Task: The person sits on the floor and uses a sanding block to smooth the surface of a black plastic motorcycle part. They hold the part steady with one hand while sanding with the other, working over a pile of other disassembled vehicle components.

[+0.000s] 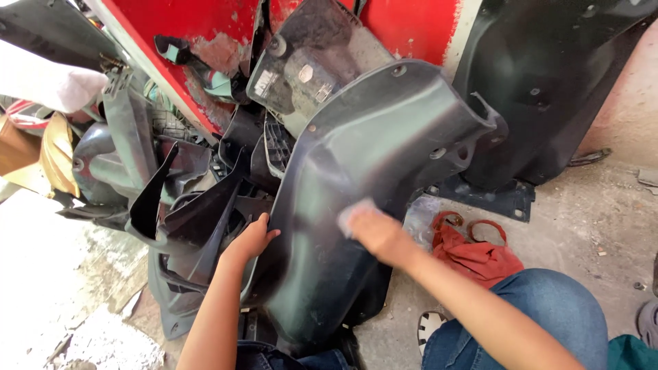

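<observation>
A large dark grey plastic fairing panel (370, 157) stands tilted in front of me, its curved face toward the camera. My left hand (250, 240) grips its left edge and steadies it. My right hand (377, 233) presses a small pale cloth (353, 214) against the middle of the panel's face; the hand is blurred with motion. My knees in blue jeans (541, 308) are at the lower right.
Several other black plastic vehicle panels (185, 205) are stacked to the left against a red wall (404, 24). Another big black panel (548, 82) leans at the right. A red cloth bag (476, 253) lies on the concrete floor (596, 226).
</observation>
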